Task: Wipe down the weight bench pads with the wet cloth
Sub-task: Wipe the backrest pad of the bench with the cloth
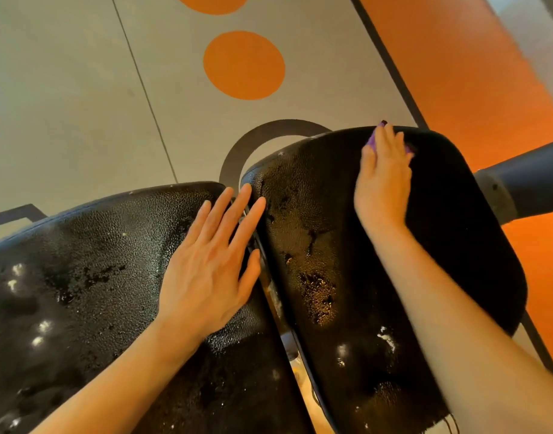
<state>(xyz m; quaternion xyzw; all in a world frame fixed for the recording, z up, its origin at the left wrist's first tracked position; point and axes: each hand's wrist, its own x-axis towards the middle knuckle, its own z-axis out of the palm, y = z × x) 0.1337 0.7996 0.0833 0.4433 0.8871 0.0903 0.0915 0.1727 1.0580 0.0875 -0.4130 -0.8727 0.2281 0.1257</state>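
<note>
Two black textured bench pads fill the lower view, both wet and glistening. My left hand (211, 261) lies flat with straight fingers on the right part of the left pad (81, 277), its fingertips reaching across the gap onto the right pad (316, 245). My right hand (385, 180) presses a purple cloth (371, 140) against the far top edge of the right pad. Only small bits of the cloth show around the fingers; the hand is blurred.
A narrow gap with metal frame parts (278, 308) runs between the pads. A dark metal arm (526, 183) of the bench sticks out at the right. Below lies a grey floor with orange circles (244, 65) and an orange strip (457, 73).
</note>
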